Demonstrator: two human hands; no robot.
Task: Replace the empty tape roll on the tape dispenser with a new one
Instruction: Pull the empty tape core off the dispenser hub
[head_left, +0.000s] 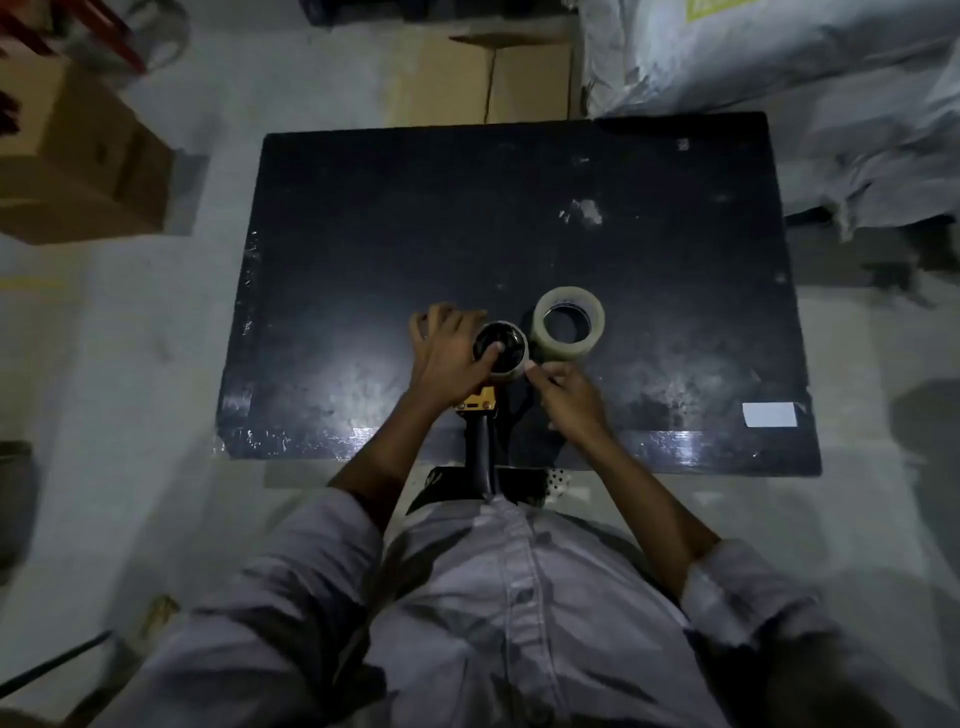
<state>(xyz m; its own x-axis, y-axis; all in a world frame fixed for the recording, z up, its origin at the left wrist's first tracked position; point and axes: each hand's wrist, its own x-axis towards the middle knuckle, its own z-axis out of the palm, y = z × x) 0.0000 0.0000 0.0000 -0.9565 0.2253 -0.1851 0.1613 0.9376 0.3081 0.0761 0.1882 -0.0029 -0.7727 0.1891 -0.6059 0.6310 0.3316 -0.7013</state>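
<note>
The tape dispenser (480, 421) has a yellow body and a black handle that points toward me, near the front edge of the black table (415, 218). A thin, nearly empty roll (511, 348) sits on its hub. My left hand (449, 351) grips that roll, thumb pressed into its centre and fingers spread over its left side. Fingertips of my right hand (563, 392) pinch at the roll's right edge; what they hold is too small to tell. A full roll of clear tape (569, 323) lies flat on the table just right of the dispenser.
A white label (770, 414) is stuck at the table's front right corner. Cardboard boxes (78, 156) stand on the floor at left and behind the table (488, 83). Large white sacks (805, 78) crowd the back right.
</note>
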